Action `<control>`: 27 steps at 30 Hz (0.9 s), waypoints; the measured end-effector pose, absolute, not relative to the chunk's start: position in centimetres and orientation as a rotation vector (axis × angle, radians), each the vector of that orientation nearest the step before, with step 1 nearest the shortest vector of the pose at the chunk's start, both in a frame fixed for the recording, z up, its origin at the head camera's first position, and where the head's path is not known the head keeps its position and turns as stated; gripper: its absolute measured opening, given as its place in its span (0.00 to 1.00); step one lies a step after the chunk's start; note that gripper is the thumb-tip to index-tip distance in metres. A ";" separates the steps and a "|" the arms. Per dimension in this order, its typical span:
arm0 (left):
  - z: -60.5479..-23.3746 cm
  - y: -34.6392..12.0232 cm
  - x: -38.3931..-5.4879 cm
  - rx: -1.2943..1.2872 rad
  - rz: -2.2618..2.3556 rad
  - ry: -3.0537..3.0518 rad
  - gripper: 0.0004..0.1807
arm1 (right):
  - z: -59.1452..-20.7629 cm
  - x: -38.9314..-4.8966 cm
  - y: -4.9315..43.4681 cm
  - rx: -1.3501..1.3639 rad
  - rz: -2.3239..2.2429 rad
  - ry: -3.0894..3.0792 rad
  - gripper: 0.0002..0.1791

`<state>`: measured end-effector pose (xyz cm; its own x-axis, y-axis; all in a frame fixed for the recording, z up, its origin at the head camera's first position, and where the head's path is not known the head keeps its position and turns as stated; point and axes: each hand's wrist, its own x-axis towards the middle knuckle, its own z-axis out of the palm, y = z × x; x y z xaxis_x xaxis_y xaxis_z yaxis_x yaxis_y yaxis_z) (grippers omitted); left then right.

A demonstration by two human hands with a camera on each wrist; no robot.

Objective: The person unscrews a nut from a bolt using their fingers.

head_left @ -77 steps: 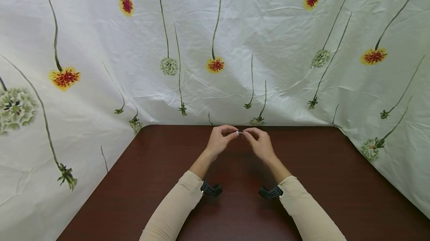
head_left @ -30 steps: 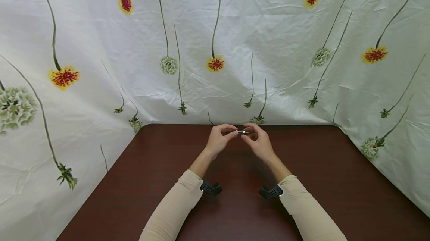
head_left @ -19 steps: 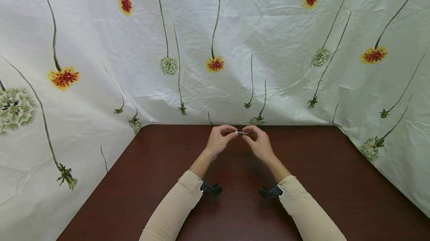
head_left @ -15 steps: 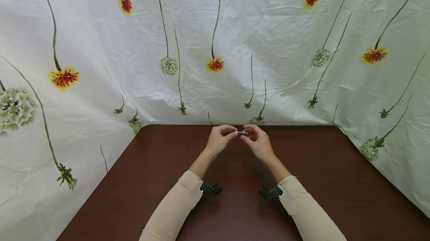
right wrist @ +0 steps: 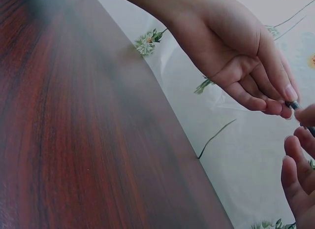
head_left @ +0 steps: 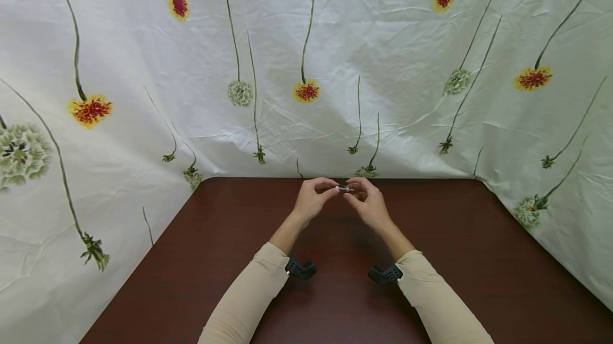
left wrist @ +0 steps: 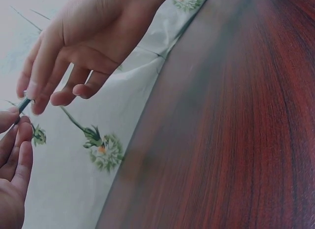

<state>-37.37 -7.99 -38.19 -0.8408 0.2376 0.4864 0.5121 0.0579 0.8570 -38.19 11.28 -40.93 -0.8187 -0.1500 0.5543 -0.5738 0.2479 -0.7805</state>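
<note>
A small metal bolt [head_left: 341, 188] is held level between the two hands, above the far part of the table. My left hand [head_left: 310, 201] pinches its left end between thumb and forefinger. Around its right end, the thumb and forefinger of my right hand [head_left: 372, 205] are at what looks like a small nut [head_left: 348, 189] on the shaft. In the left wrist view the threaded shaft [left wrist: 22, 105] shows between the fingertips of both hands. The right wrist view shows the left thumb on the dark threads [right wrist: 294, 105]. Fingers partly hide the nut.
Beneath the hands lies a dark red-brown wooden table [head_left: 335, 301]. A white curtain with printed flowers [head_left: 306, 46] hangs behind its far edge and along the sides. Dark straps with cameras [head_left: 300, 269] sit on both wrists, below light sleeves [head_left: 249, 296].
The right fingertips, close together on the bolt 2.6 s ago, have since spread and drawn together slightly around the nut, which shows more now. The left hand has held still.
</note>
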 end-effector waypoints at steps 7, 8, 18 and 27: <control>-38.1 -8.0 -37.2 -0.753 -1.867 -2.124 0.09 | -41.0 -38.2 11.2 0.618 1.607 -2.187 0.14; -38.1 -8.0 -37.2 -0.753 -1.868 -2.127 0.09 | -41.0 -38.2 11.2 0.617 1.606 -2.185 0.13; -38.1 -8.0 -37.3 -0.761 -1.873 -2.122 0.09 | -40.1 -37.2 11.0 0.644 1.596 -2.159 0.18; -38.0 -8.0 -37.1 -0.742 -1.881 -2.134 0.09 | -41.1 -37.9 11.0 0.610 1.629 -2.197 0.15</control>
<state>-37.12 -8.03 -37.97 -0.8536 0.2342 0.4654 0.4911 0.0636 0.8688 -37.94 11.00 -41.07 -0.8510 -0.1379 0.5068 -0.5250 0.2517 -0.8130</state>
